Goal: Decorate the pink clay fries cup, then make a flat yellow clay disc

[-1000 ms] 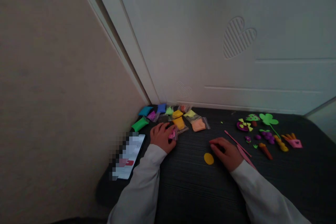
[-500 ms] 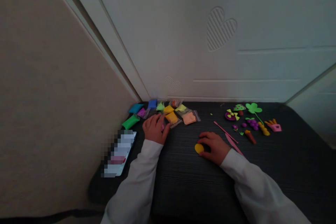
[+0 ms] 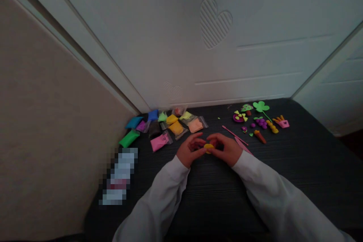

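Note:
Between my two hands is a small flat yellow disc of modelling clay (image 3: 209, 148), just above the dark table. My right hand (image 3: 227, 148) pinches its right side between thumb and fingers. On the other side, my left hand (image 3: 192, 150) has its thumb and curled fingers at the disc's left edge. Just beyond my right hand lie a pink clay knife (image 3: 242, 145) and a thin pink stick tool (image 3: 235, 135). A bag of pink clay (image 3: 159, 141) lies to the left of my left hand.
Several clay bags, among them a green one (image 3: 129, 138) and a peach one (image 3: 195, 125), lie at the back left. A blurred phone (image 3: 119, 176) is at the left edge. Finished clay figures, including a green clover (image 3: 261, 106) and purple grapes (image 3: 261, 123), stand back right.
My left hand has come right, away from the clay bags, to the yellow disc, uncovering the pink bag. My right hand still holds the disc. The view has shifted to the right.

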`<state>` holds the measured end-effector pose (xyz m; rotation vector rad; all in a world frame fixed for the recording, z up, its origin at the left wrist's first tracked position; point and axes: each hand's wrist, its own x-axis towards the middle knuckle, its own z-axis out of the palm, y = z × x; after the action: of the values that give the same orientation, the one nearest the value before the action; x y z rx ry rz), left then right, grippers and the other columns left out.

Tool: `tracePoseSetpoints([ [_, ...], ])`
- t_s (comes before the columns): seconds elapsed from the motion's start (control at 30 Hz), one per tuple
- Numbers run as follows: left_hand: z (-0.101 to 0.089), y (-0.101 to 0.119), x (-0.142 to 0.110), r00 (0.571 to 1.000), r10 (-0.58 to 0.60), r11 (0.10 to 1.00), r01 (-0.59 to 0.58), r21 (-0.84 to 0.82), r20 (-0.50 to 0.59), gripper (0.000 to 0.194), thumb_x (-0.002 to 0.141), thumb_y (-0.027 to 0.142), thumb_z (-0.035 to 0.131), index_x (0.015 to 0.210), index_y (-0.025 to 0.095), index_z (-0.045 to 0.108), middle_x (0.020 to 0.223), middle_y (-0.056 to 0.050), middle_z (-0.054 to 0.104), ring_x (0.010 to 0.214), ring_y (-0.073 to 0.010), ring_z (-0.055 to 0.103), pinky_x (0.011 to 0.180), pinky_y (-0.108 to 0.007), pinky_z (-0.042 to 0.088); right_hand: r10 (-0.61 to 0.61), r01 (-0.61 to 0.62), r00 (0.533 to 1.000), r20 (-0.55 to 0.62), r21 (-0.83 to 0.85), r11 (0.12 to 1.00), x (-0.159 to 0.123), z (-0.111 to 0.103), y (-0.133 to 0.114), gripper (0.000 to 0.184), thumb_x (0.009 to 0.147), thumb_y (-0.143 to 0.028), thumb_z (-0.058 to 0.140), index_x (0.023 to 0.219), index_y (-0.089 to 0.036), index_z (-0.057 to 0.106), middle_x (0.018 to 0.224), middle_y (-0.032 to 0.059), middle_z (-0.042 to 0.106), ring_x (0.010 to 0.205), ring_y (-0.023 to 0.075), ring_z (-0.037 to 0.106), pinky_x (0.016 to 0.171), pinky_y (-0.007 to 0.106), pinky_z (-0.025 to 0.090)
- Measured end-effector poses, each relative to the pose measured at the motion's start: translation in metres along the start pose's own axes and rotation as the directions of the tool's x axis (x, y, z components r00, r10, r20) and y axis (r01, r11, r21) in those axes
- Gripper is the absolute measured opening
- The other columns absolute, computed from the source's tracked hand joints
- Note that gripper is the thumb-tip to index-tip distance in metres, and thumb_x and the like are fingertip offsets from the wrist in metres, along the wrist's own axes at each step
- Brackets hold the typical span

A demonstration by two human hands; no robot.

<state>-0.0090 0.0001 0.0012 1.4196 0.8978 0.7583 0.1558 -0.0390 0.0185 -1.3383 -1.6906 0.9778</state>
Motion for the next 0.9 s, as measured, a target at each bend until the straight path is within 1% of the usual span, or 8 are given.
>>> tracePoseSetpoints([
  [0.03, 0.0, -0.001, 0.003, 0.999, -0.034, 0.995, 0.035, -0.09, 0.008, 0.05, 0.057, 0.028, 0.069, 0.102, 0.014, 0.051, 0.087, -0.006, 0.063, 0.079, -0.0156, 0.059, 0.074, -0.031, 0.044, 0.018, -0.013, 0.999, -0.051, 0.105, 0.994, 0.001, 0.0, 0.0, 0.029, 0.069, -0.027, 0.057, 0.096, -0.018, 0.049, 0.075, -0.0002, 0.058, 0.067, 0.0108, 0.055, 0.064, 0.026, 0.045],
  [0.1, 0.002, -0.004, 0.01, 0.997, -0.078, 0.982, 0.079, -0.172, 0.011, 0.037, 0.055, 0.028, 0.07, 0.086, 0.013, 0.058, 0.081, -0.004, 0.065, 0.074, -0.0143, 0.059, 0.074, -0.03, 0.044, 0.051, -0.021, 0.991, -0.125, 0.236, 0.972, 0.002, 0.0, 0.001, 0.031, 0.067, -0.028, 0.059, 0.095, -0.018, 0.05, 0.078, 0.0012, 0.059, 0.07, 0.0115, 0.056, 0.067, 0.027, 0.046],
  [0.2, 0.006, -0.006, 0.016, 0.995, -0.093, 0.984, 0.088, -0.158, -0.025, 0.024, 0.057, 0.029, 0.068, 0.074, 0.013, 0.06, 0.075, -0.002, 0.066, 0.07, -0.0124, 0.059, 0.073, -0.027, 0.044, 0.098, -0.05, 0.98, -0.175, 0.26, 0.964, 0.004, -0.001, 0.003, 0.03, 0.066, -0.031, 0.06, 0.091, -0.017, 0.053, 0.08, 0.0033, 0.061, 0.071, 0.0124, 0.056, 0.067, 0.028, 0.046],
  [0.4, 0.008, -0.001, 0.015, 0.996, -0.085, 0.987, 0.078, -0.137, -0.04, 0.022, 0.058, 0.03, 0.068, 0.07, 0.013, 0.059, 0.066, 0.0, 0.063, 0.062, -0.0105, 0.057, 0.063, -0.024, 0.045, 0.176, -0.132, 0.968, -0.181, 0.231, 0.964, 0.006, -0.003, 0.002, 0.024, 0.066, -0.038, 0.059, 0.077, -0.017, 0.061, 0.073, 0.0026, 0.063, 0.067, 0.0135, 0.057, 0.064, 0.029, 0.046],
  [0.53, 0.005, -0.001, 0.014, 0.998, -0.055, 0.979, 0.047, -0.198, -0.033, 0.025, 0.058, 0.028, 0.068, 0.078, 0.014, 0.059, 0.073, -0.001, 0.064, 0.068, -0.0113, 0.058, 0.068, -0.025, 0.045, 0.219, -0.145, 0.963, -0.158, 0.383, 0.912, 0.008, -0.001, 0.004, 0.025, 0.064, -0.039, 0.061, 0.074, -0.017, 0.06, 0.071, 0.0019, 0.064, 0.065, 0.0131, 0.057, 0.063, 0.027, 0.046],
  [0.63, 0.003, 0.0, 0.014, 0.999, -0.033, 0.991, 0.029, -0.134, -0.027, 0.025, 0.059, 0.028, 0.067, 0.08, 0.015, 0.062, 0.078, -0.002, 0.065, 0.073, -0.0125, 0.059, 0.072, -0.026, 0.045, 0.239, -0.147, 0.958, -0.157, 0.444, 0.884, 0.008, 0.002, 0.003, 0.023, 0.062, -0.038, 0.063, 0.071, -0.016, 0.06, 0.068, 0.0011, 0.063, 0.064, 0.0124, 0.057, 0.063, 0.027, 0.045],
  [0.73, 0.003, 0.003, 0.013, 0.998, -0.019, 1.0, 0.018, -0.021, -0.066, 0.022, 0.061, 0.031, 0.065, 0.075, 0.014, 0.063, 0.074, -0.002, 0.065, 0.07, -0.0133, 0.058, 0.07, -0.026, 0.046, 0.238, -0.15, 0.958, -0.161, 0.427, 0.892, 0.007, 0.002, 0.001, 0.023, 0.063, -0.038, 0.062, 0.071, -0.017, 0.06, 0.068, 0.0006, 0.063, 0.065, 0.0123, 0.057, 0.064, 0.027, 0.045],
  [0.9, 0.005, 0.003, 0.012, 0.991, -0.059, 0.998, 0.055, -0.035, -0.119, 0.024, 0.059, 0.032, 0.065, 0.074, 0.014, 0.063, 0.069, -0.002, 0.065, 0.064, -0.0126, 0.058, 0.065, -0.026, 0.046, 0.231, -0.146, 0.957, -0.178, 0.393, 0.908, 0.006, 0.003, 0.002, 0.026, 0.066, -0.04, 0.059, 0.079, -0.017, 0.061, 0.073, 0.0017, 0.064, 0.068, 0.013, 0.058, 0.067, 0.028, 0.046],
])
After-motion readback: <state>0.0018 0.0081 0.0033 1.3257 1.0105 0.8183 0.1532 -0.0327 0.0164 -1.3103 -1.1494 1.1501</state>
